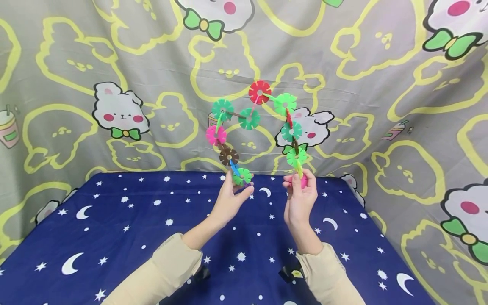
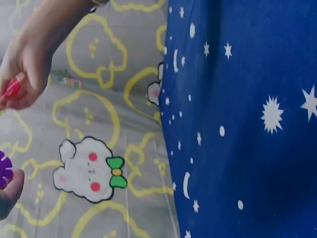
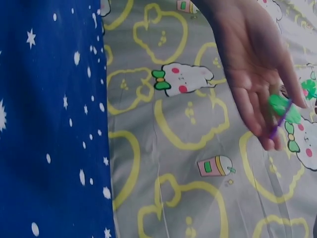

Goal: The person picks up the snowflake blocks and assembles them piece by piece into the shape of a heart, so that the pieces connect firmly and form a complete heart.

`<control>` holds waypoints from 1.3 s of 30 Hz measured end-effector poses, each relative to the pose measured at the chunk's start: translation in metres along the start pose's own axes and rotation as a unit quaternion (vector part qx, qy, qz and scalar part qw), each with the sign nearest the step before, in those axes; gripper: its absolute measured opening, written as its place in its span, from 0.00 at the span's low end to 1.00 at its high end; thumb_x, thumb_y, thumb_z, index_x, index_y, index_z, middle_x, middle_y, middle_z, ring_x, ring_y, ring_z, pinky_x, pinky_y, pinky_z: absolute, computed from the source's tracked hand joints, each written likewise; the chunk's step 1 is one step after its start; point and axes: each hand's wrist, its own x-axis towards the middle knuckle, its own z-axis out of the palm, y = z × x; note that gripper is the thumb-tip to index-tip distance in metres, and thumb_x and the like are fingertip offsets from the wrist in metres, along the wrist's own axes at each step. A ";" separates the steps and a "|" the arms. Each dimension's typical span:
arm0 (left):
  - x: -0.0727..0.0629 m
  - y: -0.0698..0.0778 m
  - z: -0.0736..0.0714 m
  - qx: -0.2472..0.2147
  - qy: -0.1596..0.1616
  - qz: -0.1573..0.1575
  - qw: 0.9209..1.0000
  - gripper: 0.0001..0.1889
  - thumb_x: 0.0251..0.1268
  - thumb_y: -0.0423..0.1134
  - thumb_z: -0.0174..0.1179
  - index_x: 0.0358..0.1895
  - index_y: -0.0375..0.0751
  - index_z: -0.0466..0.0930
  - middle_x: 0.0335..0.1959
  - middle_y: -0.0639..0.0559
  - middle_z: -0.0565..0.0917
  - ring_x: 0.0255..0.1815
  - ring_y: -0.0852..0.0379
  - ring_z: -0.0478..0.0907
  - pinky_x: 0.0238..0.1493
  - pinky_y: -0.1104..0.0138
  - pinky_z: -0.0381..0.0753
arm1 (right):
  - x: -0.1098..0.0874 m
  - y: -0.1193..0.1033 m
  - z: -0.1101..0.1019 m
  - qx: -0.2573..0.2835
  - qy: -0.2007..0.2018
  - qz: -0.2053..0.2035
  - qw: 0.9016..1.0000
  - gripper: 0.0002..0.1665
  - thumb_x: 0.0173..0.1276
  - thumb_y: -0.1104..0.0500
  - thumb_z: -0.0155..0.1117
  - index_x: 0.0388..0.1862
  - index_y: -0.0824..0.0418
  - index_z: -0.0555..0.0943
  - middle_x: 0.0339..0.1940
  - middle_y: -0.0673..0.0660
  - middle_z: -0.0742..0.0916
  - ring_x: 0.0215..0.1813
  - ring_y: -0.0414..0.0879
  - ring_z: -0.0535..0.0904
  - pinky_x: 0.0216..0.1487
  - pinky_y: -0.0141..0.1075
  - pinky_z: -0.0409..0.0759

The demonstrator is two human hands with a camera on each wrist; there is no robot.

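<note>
A chain of interlocking plastic snowflake discs stands up in an arch between my hands, in red, green, teal, pink, brown and blue. My left hand holds its left end, beside a bright green disc. At that end a purple disc lies against the fingers in the left wrist view; the right wrist view shows it edge-on. My right hand pinches a pink disc at the other end, partly hidden by thumb and fingers. Both ends are above the table, apart from each other.
A dark blue cloth with white moons and stars covers the table below. Grey curtain with rabbit and yellow outline prints hangs behind and at the sides. Black straps show near the beige sleeves.
</note>
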 end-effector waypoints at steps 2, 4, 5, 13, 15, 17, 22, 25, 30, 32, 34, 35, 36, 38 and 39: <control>-0.001 0.002 0.001 -0.006 0.000 0.011 1.000 0.25 0.58 0.26 0.57 0.58 0.31 0.59 0.51 0.34 0.75 0.49 0.38 0.75 0.53 0.59 0.73 | -0.003 0.001 0.002 -0.001 0.001 0.003 1.000 0.06 0.66 0.70 0.51 0.41 0.64 0.70 0.23 0.56 0.82 0.25 0.41 0.79 0.29 0.26 0.78; -0.003 0.006 0.001 -0.011 0.002 0.009 1.000 0.24 0.58 0.26 0.57 0.57 0.32 0.60 0.52 0.34 0.75 0.50 0.39 0.75 0.51 0.59 0.75 | -0.006 0.001 0.004 -0.005 0.001 0.007 1.000 0.06 0.67 0.70 0.51 0.41 0.63 0.69 0.24 0.55 0.81 0.26 0.41 0.79 0.30 0.26 0.78; -0.003 0.007 0.001 -0.014 0.003 0.009 1.000 0.24 0.58 0.25 0.56 0.57 0.32 0.60 0.53 0.33 0.74 0.50 0.39 0.75 0.51 0.59 0.75 | -0.007 0.001 0.005 -0.008 0.000 0.010 1.000 0.06 0.67 0.70 0.50 0.41 0.63 0.69 0.24 0.55 0.81 0.26 0.41 0.79 0.30 0.26 0.78; -0.004 0.013 -0.006 -0.034 0.011 0.010 0.999 0.23 0.58 0.23 0.55 0.56 0.30 0.59 0.54 0.32 0.74 0.51 0.42 0.75 0.50 0.62 0.76 | -0.019 0.000 0.007 -0.058 -0.055 0.035 0.996 0.13 0.71 0.65 0.45 0.53 0.65 0.65 0.28 0.53 0.82 0.28 0.39 0.79 0.30 0.26 0.77; -0.003 0.014 -0.009 -0.038 0.015 0.010 0.999 0.24 0.58 0.23 0.55 0.57 0.29 0.59 0.54 0.32 0.74 0.50 0.45 0.75 0.50 0.63 0.76 | -0.022 -0.002 0.007 -0.086 -0.079 0.051 0.992 0.20 0.73 0.61 0.41 0.61 0.67 0.60 0.30 0.52 0.82 0.31 0.38 0.79 0.31 0.26 0.76; -0.003 0.015 -0.013 -0.036 0.018 0.009 0.999 0.24 0.58 0.23 0.55 0.58 0.30 0.59 0.53 0.33 0.74 0.49 0.49 0.76 0.49 0.65 0.76 | -0.024 -0.005 0.006 -0.107 -0.107 0.070 0.986 0.26 0.74 0.59 0.38 0.66 0.70 0.53 0.32 0.51 0.82 0.35 0.38 0.79 0.32 0.27 0.76; -0.001 0.020 -0.022 -0.035 0.013 0.010 0.999 0.25 0.59 0.23 0.55 0.59 0.31 0.58 0.53 0.33 0.75 0.46 0.60 0.76 0.48 0.65 0.76 | -0.025 -0.008 0.000 -0.137 -0.196 0.108 0.965 0.31 0.74 0.64 0.37 0.70 0.72 0.43 0.35 0.48 0.84 0.40 0.37 0.80 0.36 0.27 0.76; -0.002 0.023 -0.024 -0.035 0.003 0.011 0.999 0.25 0.59 0.23 0.54 0.59 0.31 0.58 0.53 0.33 0.75 0.46 0.62 0.76 0.49 0.65 0.76 | -0.024 -0.007 -0.004 -0.161 -0.258 0.112 0.946 0.31 0.72 0.68 0.39 0.70 0.73 0.44 0.35 0.47 0.86 0.38 0.36 0.81 0.37 0.27 0.77; -0.004 0.025 -0.026 -0.041 -0.024 0.025 0.999 0.23 0.60 0.23 0.53 0.58 0.29 0.59 0.52 0.31 0.75 0.46 0.61 0.78 0.51 0.64 0.75 | -0.026 -0.004 -0.004 -0.199 -0.346 0.109 0.910 0.16 0.71 0.69 0.44 0.57 0.70 0.62 0.34 0.46 0.87 0.35 0.38 0.82 0.37 0.31 0.78; -0.004 0.026 -0.026 -0.049 -0.039 0.030 0.998 0.24 0.60 0.24 0.53 0.59 0.30 0.58 0.52 0.30 0.75 0.47 0.57 0.79 0.52 0.62 0.75 | -0.028 -0.003 -0.002 -0.201 -0.367 0.115 0.901 0.11 0.70 0.68 0.45 0.51 0.65 0.64 0.34 0.48 0.87 0.34 0.40 0.83 0.38 0.32 0.79; -0.005 0.027 -0.027 -0.061 -0.050 0.031 0.996 0.25 0.61 0.26 0.54 0.61 0.32 0.57 0.52 0.30 0.75 0.49 0.51 0.78 0.52 0.62 0.74 | -0.031 -0.002 -0.001 -0.199 -0.381 0.118 0.895 0.12 0.70 0.67 0.47 0.51 0.61 0.64 0.34 0.53 0.87 0.33 0.40 0.83 0.38 0.33 0.80; -0.006 0.027 -0.027 -0.069 -0.053 0.030 0.996 0.26 0.62 0.29 0.55 0.62 0.32 0.57 0.53 0.30 0.75 0.50 0.48 0.78 0.53 0.62 0.74 | -0.032 -0.002 0.000 -0.196 -0.386 0.118 0.894 0.13 0.70 0.67 0.48 0.52 0.60 0.64 0.34 0.57 0.87 0.33 0.41 0.83 0.38 0.34 0.80; -0.006 0.027 -0.027 -0.076 -0.056 0.028 0.995 0.27 0.62 0.32 0.56 0.62 0.33 0.58 0.53 0.31 0.75 0.51 0.46 0.77 0.53 0.62 0.74 | -0.033 -0.002 0.001 -0.193 -0.390 0.117 0.893 0.14 0.70 0.67 0.48 0.53 0.60 0.64 0.33 0.62 0.87 0.33 0.41 0.83 0.38 0.34 0.80; -0.006 0.028 -0.027 -0.090 -0.060 0.027 0.994 0.29 0.61 0.38 0.58 0.61 0.33 0.58 0.53 0.30 0.74 0.51 0.43 0.76 0.54 0.63 0.73 | -0.036 0.000 0.002 -0.188 -0.393 0.112 0.893 0.15 0.69 0.67 0.48 0.53 0.59 0.63 0.33 0.71 0.84 0.34 0.41 0.84 0.38 0.35 0.80; -0.007 0.028 -0.027 -0.097 -0.061 0.026 0.993 0.30 0.60 0.40 0.59 0.61 0.32 0.58 0.53 0.29 0.73 0.51 0.42 0.76 0.54 0.63 0.73 | -0.037 0.000 0.003 -0.187 -0.394 0.109 0.893 0.15 0.69 0.67 0.48 0.53 0.59 0.63 0.33 0.75 0.82 0.34 0.41 0.84 0.38 0.35 0.80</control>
